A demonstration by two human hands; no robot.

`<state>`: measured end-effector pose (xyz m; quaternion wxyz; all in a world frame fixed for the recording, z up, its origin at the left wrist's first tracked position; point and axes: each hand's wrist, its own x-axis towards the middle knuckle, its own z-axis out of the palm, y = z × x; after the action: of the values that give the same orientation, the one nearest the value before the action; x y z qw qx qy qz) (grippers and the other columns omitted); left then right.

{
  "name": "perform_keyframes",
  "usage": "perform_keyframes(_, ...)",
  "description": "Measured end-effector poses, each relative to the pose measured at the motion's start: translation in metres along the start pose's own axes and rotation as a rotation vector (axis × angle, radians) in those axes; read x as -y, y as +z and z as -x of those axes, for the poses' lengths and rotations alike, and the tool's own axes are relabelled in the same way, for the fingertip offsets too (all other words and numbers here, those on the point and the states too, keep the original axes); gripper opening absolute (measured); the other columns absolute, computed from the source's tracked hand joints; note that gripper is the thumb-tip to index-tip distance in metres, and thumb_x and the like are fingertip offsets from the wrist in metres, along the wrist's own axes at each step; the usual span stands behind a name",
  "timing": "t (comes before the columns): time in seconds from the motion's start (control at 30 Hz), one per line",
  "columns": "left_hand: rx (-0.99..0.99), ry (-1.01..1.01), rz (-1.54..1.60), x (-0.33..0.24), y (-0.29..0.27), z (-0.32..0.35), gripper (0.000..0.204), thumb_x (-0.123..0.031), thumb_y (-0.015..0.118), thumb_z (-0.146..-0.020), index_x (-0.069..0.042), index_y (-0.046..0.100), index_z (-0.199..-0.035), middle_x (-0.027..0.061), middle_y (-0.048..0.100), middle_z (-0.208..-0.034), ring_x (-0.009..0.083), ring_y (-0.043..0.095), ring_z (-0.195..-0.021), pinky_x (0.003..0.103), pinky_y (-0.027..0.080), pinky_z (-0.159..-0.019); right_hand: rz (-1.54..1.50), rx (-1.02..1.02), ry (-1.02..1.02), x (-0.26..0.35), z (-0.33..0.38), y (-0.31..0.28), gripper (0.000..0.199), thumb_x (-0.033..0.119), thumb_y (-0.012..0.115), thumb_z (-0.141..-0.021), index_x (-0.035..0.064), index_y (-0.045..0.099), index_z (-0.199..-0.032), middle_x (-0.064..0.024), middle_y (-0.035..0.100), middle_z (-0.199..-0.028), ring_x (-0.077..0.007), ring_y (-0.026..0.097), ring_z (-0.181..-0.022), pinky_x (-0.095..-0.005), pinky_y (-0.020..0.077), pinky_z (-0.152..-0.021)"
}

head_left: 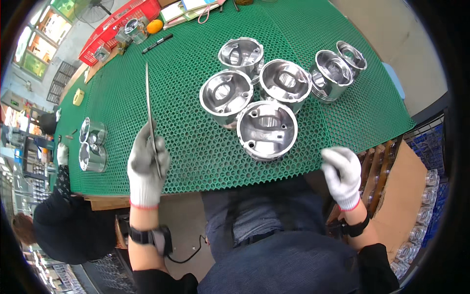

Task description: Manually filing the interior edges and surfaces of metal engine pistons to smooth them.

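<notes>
My left hand point(148, 157), in a white knit glove, is closed around a long thin metal tool point(149, 93). It looks like a file or blade, seen edge-on, and points away from me. My gloved right hand point(342, 170) hovers by the table's front edge with fingers loosely bent, thumb apart and nothing visible in it. Between the hands several shiny engine pistons stand close together, hollow side up. The nearest piston point(267, 128) lies between my hands; behind it are a left piston point(226, 95), a right piston point(285, 83) and a back piston point(241, 55).
Two pistons point(332, 73) stand at right on the green perforated mat point(186, 161); two more point(93, 158) lie at left. Farther back are a marker point(157, 44), an orange fruit point(155, 26) and a red basket point(115, 29). A co-worker point(73, 230) is at left. Crated pistons point(418, 234) stand at lower right.
</notes>
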<state>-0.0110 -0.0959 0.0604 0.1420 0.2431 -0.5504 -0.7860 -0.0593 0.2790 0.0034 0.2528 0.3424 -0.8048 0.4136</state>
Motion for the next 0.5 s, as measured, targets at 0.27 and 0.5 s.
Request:
perform_keyframes(0.27,0.828,0.692,-0.605,0.042,0.062,0.099,0.067,0.010,0.045,-0.076,0.004,0.033,-0.142,0.0102,0.060,-0.082,0.0151,0.060,-0.067,0.029,0.051,-0.062,-0.991,0.547,0.353,0.076,-0.017,0.025,0.067,0.039,0.065,-0.091,-0.0025,0.041,-0.139,-0.0173,0.056,-0.129,-0.0235,0.057,-0.116,-0.0355,0.0447,-0.100)
perform_keyframes(0.5,0.616,0.770,-0.857,0.049,0.055,0.066,0.069,0.012,0.056,-0.073,0.004,0.038,-0.140,0.0181,0.063,-0.112,0.0249,0.066,-0.097,0.035,0.055,-0.085,-0.816,0.089,0.994,0.048,0.003,-0.023,0.047,0.016,0.055,-0.093,-0.0013,0.045,-0.135,-0.0142,0.068,-0.090,-0.0188,0.066,-0.065,-0.0282,0.0547,-0.061)
